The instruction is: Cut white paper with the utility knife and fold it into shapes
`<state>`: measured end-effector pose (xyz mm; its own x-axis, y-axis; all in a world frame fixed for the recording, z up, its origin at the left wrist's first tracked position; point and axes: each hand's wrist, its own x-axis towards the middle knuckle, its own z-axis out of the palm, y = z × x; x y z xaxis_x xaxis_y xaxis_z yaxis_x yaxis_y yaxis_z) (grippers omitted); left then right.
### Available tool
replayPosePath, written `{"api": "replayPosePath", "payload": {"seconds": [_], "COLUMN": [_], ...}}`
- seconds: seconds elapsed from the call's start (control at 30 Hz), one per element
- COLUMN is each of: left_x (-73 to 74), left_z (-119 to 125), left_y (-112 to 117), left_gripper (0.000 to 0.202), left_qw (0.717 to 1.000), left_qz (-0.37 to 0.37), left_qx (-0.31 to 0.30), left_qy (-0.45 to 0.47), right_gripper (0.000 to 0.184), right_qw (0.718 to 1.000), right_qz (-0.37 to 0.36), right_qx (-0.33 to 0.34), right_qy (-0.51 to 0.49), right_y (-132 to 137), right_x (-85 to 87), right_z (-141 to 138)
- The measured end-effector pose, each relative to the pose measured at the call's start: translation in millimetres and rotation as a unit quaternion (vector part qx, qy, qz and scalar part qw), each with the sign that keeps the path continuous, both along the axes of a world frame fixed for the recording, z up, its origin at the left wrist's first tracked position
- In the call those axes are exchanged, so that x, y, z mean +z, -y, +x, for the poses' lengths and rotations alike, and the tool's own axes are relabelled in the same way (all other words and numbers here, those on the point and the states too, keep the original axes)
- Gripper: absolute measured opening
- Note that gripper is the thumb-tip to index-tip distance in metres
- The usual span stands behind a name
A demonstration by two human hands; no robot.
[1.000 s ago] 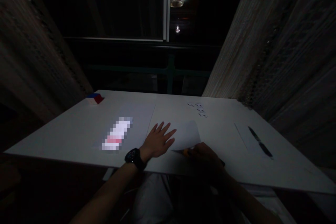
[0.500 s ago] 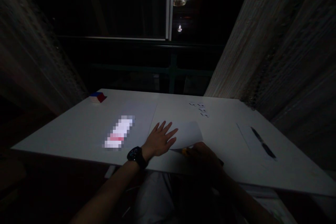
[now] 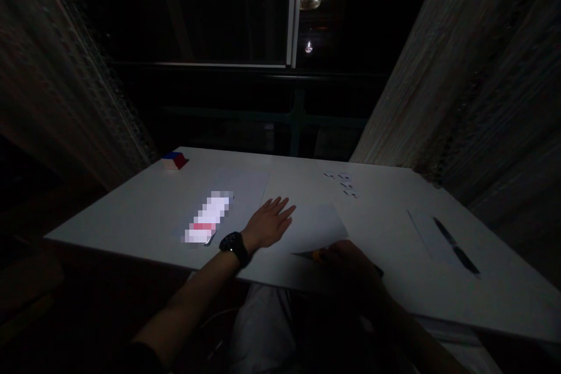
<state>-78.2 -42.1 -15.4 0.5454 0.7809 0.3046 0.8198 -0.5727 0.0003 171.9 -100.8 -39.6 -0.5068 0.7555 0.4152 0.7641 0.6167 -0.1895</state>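
Observation:
My left hand [image 3: 269, 225], with a dark watch on its wrist, lies flat with its fingers stretched out on the left part of a sheet of white paper [image 3: 318, 225]. In my right hand [image 3: 346, 254] is a utility knife [image 3: 319, 255] with a yellow part near its front. Its thin blade points left, along the sheet's near edge. The dim light hides most of the right hand's fingers, and whether the blade touches the paper is hard to tell.
On the white table [image 3: 249, 266] a lit phone [image 3: 208, 219] lies left of my hands. A red and blue cube [image 3: 174, 160] sits at the far left corner. Several small marked paper pieces [image 3: 342, 184] lie farther back. A dark pen-like object [image 3: 458, 248] rests at the right.
The view has shifted, so everything sits a little farther right. My left hand's fingers are closer together. More of the knife's blade shows in front of my right hand.

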Motion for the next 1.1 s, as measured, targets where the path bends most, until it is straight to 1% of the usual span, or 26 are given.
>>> {"api": "replayPosePath", "payload": {"seconds": [0.07, 0.17, 0.23, 0.33, 0.47, 0.53, 0.6, 0.7, 0.77, 0.87, 0.97, 1.1], "left_x": [-2.2, -3.0, -2.4, -1.7, -3.4, -4.4, -4.7, -3.8, -3.1, -2.9, -3.0, -2.3], "left_z": [0.4, 0.8, 0.9, 0.7, 0.0, -0.4, -0.6, -0.4, -0.1, 0.1, 0.0, 0.2], "left_y": [0.6, 1.3, 1.5, 1.4, 0.2, -0.3, -0.5, 0.3, 0.9, 1.3, 1.1, 0.7], "left_gripper": [0.047, 0.047, 0.047, 0.047, 0.048, 0.048, 0.049, 0.049, 0.049, 0.049, 0.049, 0.049], "left_qw": [1.000, 1.000, 1.000, 1.000, 1.000, 1.000, 1.000, 1.000, 1.000, 1.000, 1.000, 1.000], "left_qz": [0.004, 0.006, 0.009, 0.016, 0.019, 0.014, 0.008, 0.000, -0.001, 0.002, 0.000, -0.004], "left_qx": [0.003, 0.005, 0.005, 0.004, -0.003, -0.007, -0.007, -0.007, -0.006, -0.005, -0.004, -0.001], "left_qy": [-0.004, -0.009, -0.013, -0.018, -0.015, -0.012, -0.011, -0.012, -0.011, -0.010, -0.013, -0.017], "right_gripper": [0.015, 0.017, 0.016, 0.015, 0.018, 0.019, 0.017, 0.018, 0.024, 0.026, 0.024, 0.025], "right_qw": [1.000, 0.998, 0.998, 0.998, 0.999, 0.998, 0.997, 0.996, 0.997, 0.999, 0.999, 0.999], "right_qz": [0.002, 0.031, 0.044, 0.044, 0.035, 0.044, 0.062, 0.075, 0.059, 0.020, 0.001, -0.002], "right_qx": [0.027, 0.052, 0.051, 0.044, 0.033, 0.034, 0.042, 0.048, 0.045, 0.038, 0.035, 0.034], "right_qy": [0.006, 0.012, 0.012, 0.005, -0.017, -0.015, 0.000, 0.016, 0.009, -0.006, -0.006, -0.007], "right_y": [-1.5, -3.0, -3.3, -3.7, -7.6, -10.2, -10.9, -6.6, -2.2, 1.2, -0.6, -5.2], "right_x": [0.0, -3.5, -6.5, -9.1, -8.2, -7.2, -6.4, -4.7, -2.6, 1.2, 3.0, 4.0], "right_z": [-1.6, -6.0, -9.9, -17.4, -30.3, -35.0, -35.0, -24.8, -15.5, -8.9, -14.2, -24.6]}}
